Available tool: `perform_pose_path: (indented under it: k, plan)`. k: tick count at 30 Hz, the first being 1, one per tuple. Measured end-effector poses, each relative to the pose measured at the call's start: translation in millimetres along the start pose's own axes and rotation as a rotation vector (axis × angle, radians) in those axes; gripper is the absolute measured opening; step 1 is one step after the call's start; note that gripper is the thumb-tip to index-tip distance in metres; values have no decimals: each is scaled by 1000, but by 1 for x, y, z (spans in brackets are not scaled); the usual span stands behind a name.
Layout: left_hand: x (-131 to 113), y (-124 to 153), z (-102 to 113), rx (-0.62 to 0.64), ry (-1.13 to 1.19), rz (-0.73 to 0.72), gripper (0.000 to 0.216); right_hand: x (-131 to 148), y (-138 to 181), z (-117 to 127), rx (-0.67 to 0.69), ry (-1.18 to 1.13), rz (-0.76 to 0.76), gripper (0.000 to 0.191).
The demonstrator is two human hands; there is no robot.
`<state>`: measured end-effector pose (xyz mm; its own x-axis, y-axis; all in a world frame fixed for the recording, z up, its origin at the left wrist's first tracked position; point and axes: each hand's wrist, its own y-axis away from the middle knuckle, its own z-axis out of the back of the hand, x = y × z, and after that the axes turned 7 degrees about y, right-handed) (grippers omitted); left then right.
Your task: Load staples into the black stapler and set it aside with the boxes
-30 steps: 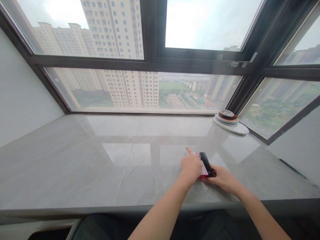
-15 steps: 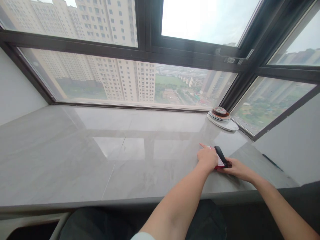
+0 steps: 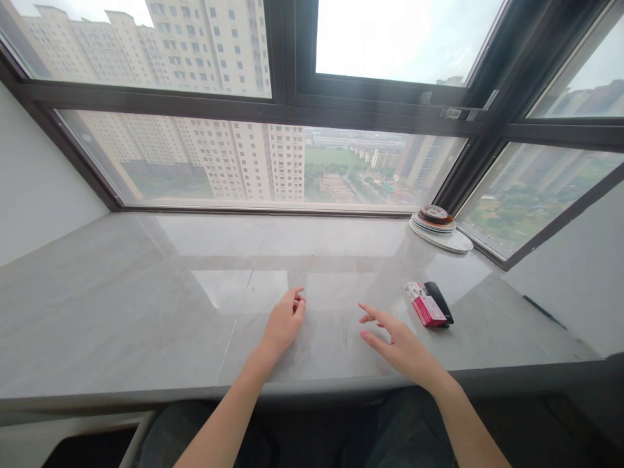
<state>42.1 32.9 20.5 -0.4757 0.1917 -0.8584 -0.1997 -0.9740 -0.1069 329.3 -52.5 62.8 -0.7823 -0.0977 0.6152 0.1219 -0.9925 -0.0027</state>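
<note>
A small red and white box [image 3: 427, 305] lies on the grey stone sill [image 3: 146, 305] at the right, with a black oblong object [image 3: 439, 301] lying against its right side. My left hand [image 3: 284, 321] hovers over the middle of the sill, fingers loosely curled and holding nothing. To its right, my right hand [image 3: 396, 342] is spread open with the fingers pointing left, a short way left of the box and not touching it.
A stack of round plates [image 3: 440, 230] sits in the back right corner by the window frame. A wide window [image 3: 273, 162] runs along the back of the sill, and a white wall [image 3: 34, 188] closes the left side.
Both hands have let go of the box and the black object and moved left, away from them. The box and black object now lie alone on the sill.
</note>
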Motion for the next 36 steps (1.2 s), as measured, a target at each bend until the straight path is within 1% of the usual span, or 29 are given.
perform_pose_path:
  k: [1,2,3,4,6,9,13,21,29,36]
  plan:
    - [10,12,15,-30,-51,-56,42,14,-9,-22,44,73,61,69]
    - [18,25,27,-32,-124,-114,41,26,-19,-42,62,173,87,70]
    - [24,36,36,-19,-222,-164,42,35,-27,-60,62,283,77,68]
    - [28,46,41,-6,-328,-194,43,41,-33,-74,33,383,53,66]
    - [33,58,42,20,-518,-208,48,48,-42,-96,-30,516,-2,63]
    - [32,60,34,15,-655,-171,56,52,-46,-111,-91,582,-50,64]
    - [30,53,27,-22,-671,-162,57,52,-44,-114,-105,600,-54,65]
    - [37,53,30,-35,-646,-162,59,53,-44,-111,-107,596,-41,65]
    - [37,52,31,-34,-651,-158,59,52,-42,-109,-119,584,-23,64]
    - [38,53,30,-33,-712,-167,59,51,-42,-111,-123,597,-23,64]
